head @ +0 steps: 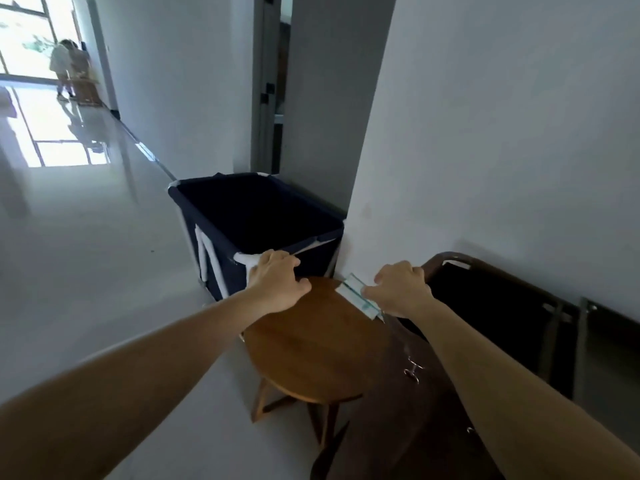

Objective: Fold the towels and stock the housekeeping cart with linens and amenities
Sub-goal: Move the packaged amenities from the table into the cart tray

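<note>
Corridor stock, as I read it from the head view.

1. navy bin (223, 268): soft cloth walls hung on a white tube frame. It stands on the floor just past the counter's far-left edge and looks dark and empty inside. I judge it light and floppy in the walls, stiff only at the frame, so the hold belongs on a tube. My left hand (277, 285) grips the near corner there, fingers (289, 259) curled over the rim.

2. brown cart (408, 410): draped cloth sides, a rounded top rail and a black bag behind it. It stands along the counter's right edge and probably rolls as one heavy unit. My right hand (401, 289) sits at the rail's near end, fingers curled down, apparently round the rail. A metal clip (412, 370) hangs on the cloth.

3. packet (356, 292): flat, white with teal print, probably an amenity. It lies at the counter's far-right edge, beside my right thumb; I cannot tell whether they touch. It looks thin and light, best pinched by an edge.

4. counter (311, 348): round and wooden, on crossed legs.

5. Towels: none in view.
</note>
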